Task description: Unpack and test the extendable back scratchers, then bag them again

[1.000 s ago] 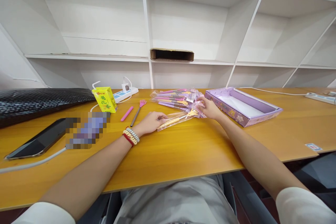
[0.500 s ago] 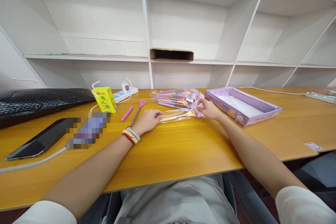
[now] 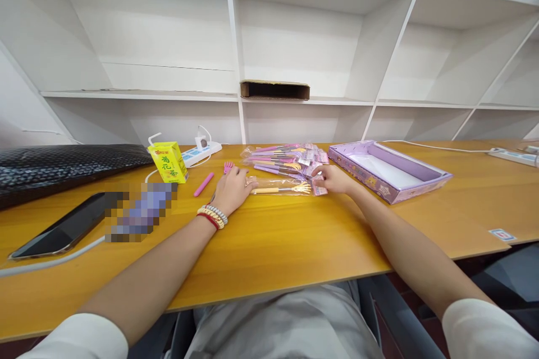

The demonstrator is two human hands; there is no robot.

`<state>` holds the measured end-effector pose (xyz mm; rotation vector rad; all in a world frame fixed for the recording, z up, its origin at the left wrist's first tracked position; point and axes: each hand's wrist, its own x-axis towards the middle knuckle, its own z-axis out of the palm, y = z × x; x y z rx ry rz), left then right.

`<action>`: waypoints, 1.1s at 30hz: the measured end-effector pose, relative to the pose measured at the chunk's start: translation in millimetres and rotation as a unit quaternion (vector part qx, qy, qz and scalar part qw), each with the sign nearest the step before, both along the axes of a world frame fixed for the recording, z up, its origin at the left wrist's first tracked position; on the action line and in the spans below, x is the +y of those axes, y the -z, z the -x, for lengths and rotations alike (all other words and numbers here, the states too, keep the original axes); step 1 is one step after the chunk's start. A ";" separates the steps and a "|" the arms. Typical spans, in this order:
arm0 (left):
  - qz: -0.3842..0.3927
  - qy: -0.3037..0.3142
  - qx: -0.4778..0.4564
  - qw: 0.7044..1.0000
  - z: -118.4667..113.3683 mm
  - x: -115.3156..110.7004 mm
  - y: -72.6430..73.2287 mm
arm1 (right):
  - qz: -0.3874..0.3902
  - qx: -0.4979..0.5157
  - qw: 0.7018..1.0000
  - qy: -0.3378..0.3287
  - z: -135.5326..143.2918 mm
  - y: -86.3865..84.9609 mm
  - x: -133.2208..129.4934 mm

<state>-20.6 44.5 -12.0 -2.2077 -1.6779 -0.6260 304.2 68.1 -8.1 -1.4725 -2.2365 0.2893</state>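
A yellow hand-shaped scratcher in a clear wrapper [image 3: 278,190] lies across the table between my hands. My left hand [image 3: 233,188] pinches the wrapper's left end and partly covers a pink-headed scratcher [image 3: 228,166] with a dark rod. At the wrapper's right end, my right hand [image 3: 330,179] has its fingers closed on the edge by the pink label. Behind is a pile of wrapped pink and purple scratchers [image 3: 282,156]. A loose pink stick [image 3: 204,184] rests left of my left hand.
A purple open box [image 3: 389,171] stands right of the pile. On the left are a yellow drink carton [image 3: 168,162], a power strip [image 3: 201,152], a black phone [image 3: 63,224] and a blurred-out item [image 3: 143,213]. White shelves [image 3: 298,33] rise behind.
My left hand has shifted slightly left and now covers the rod of the pink scratcher. The wrapped yellow scratcher lies flatter, its pink label more visible by my right hand.
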 end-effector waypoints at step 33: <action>-0.026 -0.044 -0.160 0.986 -5.9 5.1 -6.4 | -0.084 0.060 0.987 0.125 31.6 16.5 -3.1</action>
